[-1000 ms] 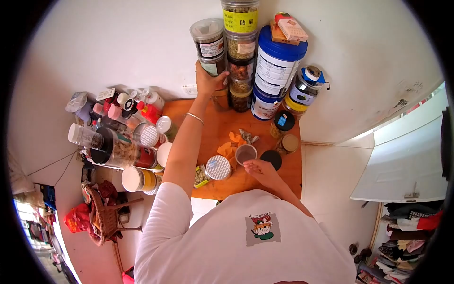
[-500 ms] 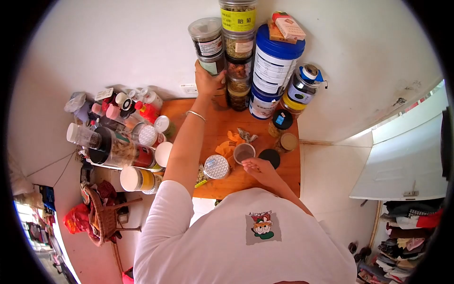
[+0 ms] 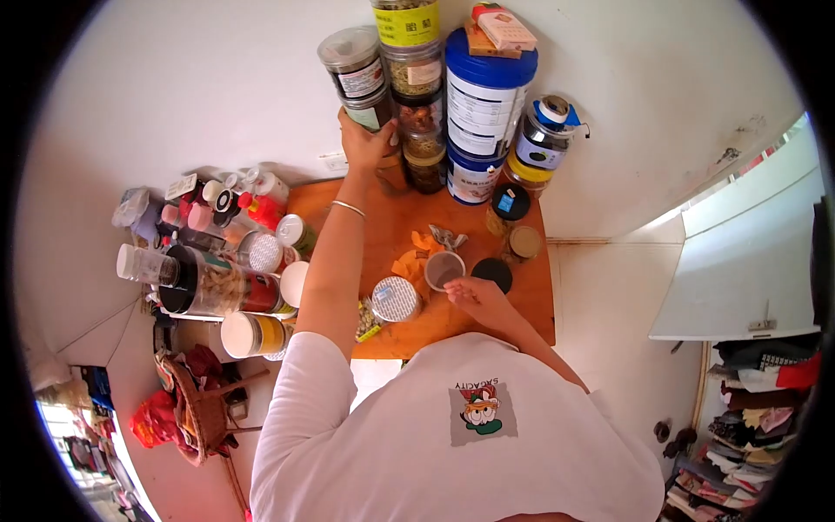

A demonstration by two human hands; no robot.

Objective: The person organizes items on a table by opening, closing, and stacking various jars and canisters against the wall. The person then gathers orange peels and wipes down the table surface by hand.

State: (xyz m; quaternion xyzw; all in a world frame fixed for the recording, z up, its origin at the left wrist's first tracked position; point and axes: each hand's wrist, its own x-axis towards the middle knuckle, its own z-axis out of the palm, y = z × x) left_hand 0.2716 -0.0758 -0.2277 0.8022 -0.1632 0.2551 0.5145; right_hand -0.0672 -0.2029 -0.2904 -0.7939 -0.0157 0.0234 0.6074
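Observation:
My left hand (image 3: 365,143), arm stretched toward the wall, wraps around a dark jar with a pale green label (image 3: 372,113). A second lidded jar (image 3: 355,65) stands on top of that one. What is under the held jar is hidden by my hand. Near the table's front, the fingers of my right hand (image 3: 477,297) are bent together at the rim of an open clear plastic jar (image 3: 445,270). Close by are a jar with a patterned white lid (image 3: 396,299), a black lid (image 3: 492,276) and crumpled orange wrapping (image 3: 409,264).
A tall stack of food jars (image 3: 420,117) stands against the wall, beside stacked white-and-blue tubs (image 3: 490,96). Small jars (image 3: 524,244) line the table's right side. Many bottles and jars (image 3: 228,283) crowd the left, above a wicker basket (image 3: 196,396).
The view has shifted a little, so the stacks sit farther left and higher. My left hand still grips the dark jar, and my right fingertips overlap the open jar's rim slightly more.

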